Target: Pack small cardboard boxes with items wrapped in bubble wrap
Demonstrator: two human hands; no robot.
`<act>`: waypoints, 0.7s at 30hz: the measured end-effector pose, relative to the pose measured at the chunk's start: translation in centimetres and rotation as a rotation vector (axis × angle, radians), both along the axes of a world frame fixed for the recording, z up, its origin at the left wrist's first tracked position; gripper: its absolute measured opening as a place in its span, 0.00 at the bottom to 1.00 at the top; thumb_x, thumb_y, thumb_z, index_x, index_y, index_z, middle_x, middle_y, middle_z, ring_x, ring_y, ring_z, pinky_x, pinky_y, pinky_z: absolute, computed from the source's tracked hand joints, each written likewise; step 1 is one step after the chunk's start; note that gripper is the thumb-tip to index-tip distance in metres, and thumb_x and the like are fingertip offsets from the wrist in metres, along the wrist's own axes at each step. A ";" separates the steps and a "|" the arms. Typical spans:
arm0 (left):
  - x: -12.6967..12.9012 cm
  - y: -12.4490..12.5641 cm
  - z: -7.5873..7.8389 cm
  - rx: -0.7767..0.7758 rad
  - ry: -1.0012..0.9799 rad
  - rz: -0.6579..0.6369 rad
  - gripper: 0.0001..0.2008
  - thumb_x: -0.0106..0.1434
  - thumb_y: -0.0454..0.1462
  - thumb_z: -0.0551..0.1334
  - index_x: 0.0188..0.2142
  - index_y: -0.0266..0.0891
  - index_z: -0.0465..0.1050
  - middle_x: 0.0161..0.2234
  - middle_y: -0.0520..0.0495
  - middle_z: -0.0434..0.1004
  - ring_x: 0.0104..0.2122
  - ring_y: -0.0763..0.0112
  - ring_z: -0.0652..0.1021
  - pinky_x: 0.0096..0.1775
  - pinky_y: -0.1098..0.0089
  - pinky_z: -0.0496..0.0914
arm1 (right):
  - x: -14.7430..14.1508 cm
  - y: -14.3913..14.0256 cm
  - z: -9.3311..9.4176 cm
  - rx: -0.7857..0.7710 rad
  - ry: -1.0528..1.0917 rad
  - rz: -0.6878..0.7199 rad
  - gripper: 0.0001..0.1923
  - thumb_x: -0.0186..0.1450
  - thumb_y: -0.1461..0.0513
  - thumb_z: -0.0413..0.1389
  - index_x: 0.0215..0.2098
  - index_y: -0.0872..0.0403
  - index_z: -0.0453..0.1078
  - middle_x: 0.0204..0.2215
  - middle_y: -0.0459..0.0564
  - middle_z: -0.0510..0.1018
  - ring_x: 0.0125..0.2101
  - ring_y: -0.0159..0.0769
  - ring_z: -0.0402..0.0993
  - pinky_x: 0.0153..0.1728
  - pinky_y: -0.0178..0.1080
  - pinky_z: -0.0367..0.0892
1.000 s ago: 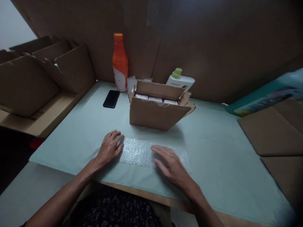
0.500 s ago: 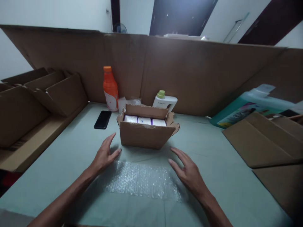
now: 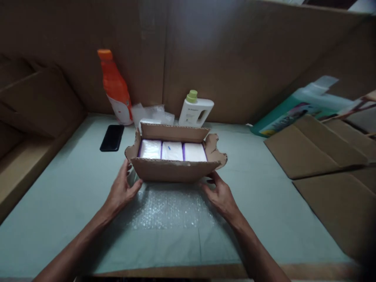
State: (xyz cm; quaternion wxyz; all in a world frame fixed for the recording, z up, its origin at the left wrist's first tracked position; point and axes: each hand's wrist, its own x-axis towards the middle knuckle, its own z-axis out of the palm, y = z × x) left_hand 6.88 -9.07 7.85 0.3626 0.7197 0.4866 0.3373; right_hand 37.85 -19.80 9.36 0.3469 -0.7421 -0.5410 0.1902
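Note:
An open cardboard box [image 3: 173, 172] stands in front of me, its flaps up and their edges ragged. Inside it, three white packs [image 3: 172, 151] with purple edges sit side by side. My left hand [image 3: 122, 190] grips the box's lower left corner, thumb at the front and fingers round the side. At the lower right corner, my right hand [image 3: 220, 196] holds the box in the same way, its fingertips partly hidden. A sheet of bubble wrap [image 3: 173, 209] lies flat on the green cloth between my forearms, just in front of the box.
Behind the box are an orange bottle [image 3: 116, 88], clear plastic pieces [image 3: 152, 114] and a white bottle with a green cap [image 3: 195, 111]. A black phone [image 3: 112, 138] lies left. Cardboard boxes [image 3: 38, 105] line the left; a teal jug [image 3: 296, 107] and cardboard flaps [image 3: 314, 147] are right.
My hands have moved in from beside the bubble wrap and closed on the box's lower corners. The box has come a little nearer to me. My view has tilted down.

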 end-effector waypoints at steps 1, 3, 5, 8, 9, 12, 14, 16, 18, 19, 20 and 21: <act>-0.4 -0.8 0.1 0.075 0.035 0.046 0.36 0.63 0.43 0.61 0.67 0.41 0.51 0.63 0.36 0.65 0.59 0.49 0.71 0.57 0.49 0.69 | -0.6 -0.8 -0.1 0.039 -0.049 -0.007 0.24 0.64 0.53 0.54 0.55 0.55 0.69 0.48 0.60 0.80 0.45 0.51 0.78 0.44 0.50 0.73; -0.9 -2.8 -0.1 0.230 0.115 0.032 0.34 0.66 0.40 0.60 0.68 0.44 0.49 0.63 0.38 0.65 0.61 0.51 0.69 0.58 0.49 0.68 | -2.5 -2.2 -0.5 0.101 -0.156 0.046 0.22 0.68 0.55 0.52 0.58 0.53 0.69 0.51 0.59 0.79 0.50 0.51 0.76 0.50 0.52 0.71; -1.0 -4.5 -1.0 0.338 0.232 -0.154 0.27 0.66 0.39 0.60 0.64 0.46 0.59 0.59 0.40 0.71 0.58 0.51 0.72 0.58 0.48 0.68 | -4.8 -3.4 -1.3 0.100 -0.246 0.239 0.19 0.69 0.59 0.52 0.57 0.51 0.71 0.53 0.58 0.79 0.53 0.50 0.74 0.53 0.53 0.69; -1.3 -5.7 -2.9 0.370 0.403 -0.433 0.19 0.65 0.39 0.61 0.56 0.44 0.70 0.55 0.39 0.75 0.57 0.48 0.72 0.57 0.45 0.68 | -6.0 -5.0 -2.6 0.054 -0.343 0.504 0.17 0.68 0.62 0.54 0.54 0.50 0.73 0.57 0.55 0.76 0.57 0.50 0.71 0.54 0.55 0.66; -1.6 -5.7 -3.4 0.365 0.428 -0.479 0.19 0.65 0.39 0.61 0.55 0.43 0.71 0.57 0.39 0.74 0.58 0.47 0.71 0.57 0.45 0.68 | -5.4 -5.6 -3.0 0.044 -0.368 0.501 0.15 0.69 0.61 0.54 0.52 0.50 0.74 0.57 0.54 0.76 0.57 0.50 0.70 0.54 0.55 0.66; -2.8 -5.3 -4.0 0.372 0.414 -0.510 0.19 0.67 0.40 0.60 0.57 0.43 0.70 0.62 0.39 0.69 0.63 0.47 0.66 0.59 0.44 0.67 | -1.4 -7.8 -3.5 0.025 -0.439 0.226 0.13 0.71 0.58 0.51 0.44 0.51 0.77 0.51 0.55 0.80 0.54 0.51 0.73 0.52 0.56 0.66; -3.8 -5.3 -3.5 0.406 0.391 -0.466 0.19 0.67 0.40 0.60 0.58 0.45 0.69 0.63 0.40 0.68 0.64 0.48 0.65 0.59 0.44 0.67 | 1.2 -8.8 -3.7 0.001 -0.487 0.024 0.16 0.71 0.54 0.50 0.43 0.53 0.77 0.48 0.58 0.81 0.52 0.53 0.74 0.50 0.56 0.66; -4.4 -5.8 -2.8 0.457 0.360 -0.389 0.18 0.68 0.38 0.60 0.57 0.45 0.69 0.61 0.41 0.71 0.63 0.50 0.66 0.58 0.45 0.68 | 2.4 -8.9 -3.9 -0.032 -0.517 -0.083 0.20 0.69 0.50 0.50 0.44 0.55 0.76 0.50 0.62 0.80 0.52 0.56 0.73 0.50 0.57 0.66; -4.6 -6.8 -2.1 0.497 0.322 -0.327 0.17 0.68 0.35 0.59 0.56 0.45 0.69 0.57 0.42 0.74 0.61 0.53 0.69 0.57 0.48 0.70 | 2.1 -8.3 -4.3 -0.050 -0.498 -0.109 0.22 0.67 0.48 0.51 0.42 0.56 0.76 0.53 0.64 0.78 0.54 0.58 0.71 0.50 0.58 0.65; -4.7 -7.5 -1.8 0.504 0.301 -0.304 0.17 0.68 0.34 0.59 0.56 0.44 0.69 0.56 0.42 0.75 0.60 0.55 0.70 0.56 0.49 0.71 | 1.5 -7.9 -4.5 -0.046 -0.464 -0.107 0.21 0.66 0.48 0.51 0.39 0.56 0.75 0.53 0.65 0.77 0.54 0.58 0.71 0.50 0.57 0.65; -4.6 -8.2 -1.6 0.501 0.280 -0.287 0.16 0.68 0.33 0.59 0.55 0.43 0.70 0.55 0.42 0.76 0.59 0.55 0.71 0.55 0.50 0.71 | 1.0 -7.6 -4.6 -0.033 -0.412 -0.104 0.20 0.65 0.48 0.51 0.36 0.55 0.74 0.53 0.64 0.78 0.53 0.57 0.72 0.49 0.56 0.66; -4.6 -9.0 -1.5 0.485 0.260 -0.276 0.16 0.68 0.33 0.59 0.54 0.43 0.70 0.54 0.42 0.76 0.59 0.56 0.71 0.55 0.50 0.72 | 0.5 -7.4 -4.6 -0.021 -0.345 -0.110 0.19 0.65 0.48 0.50 0.33 0.53 0.72 0.50 0.63 0.79 0.51 0.55 0.74 0.48 0.54 0.67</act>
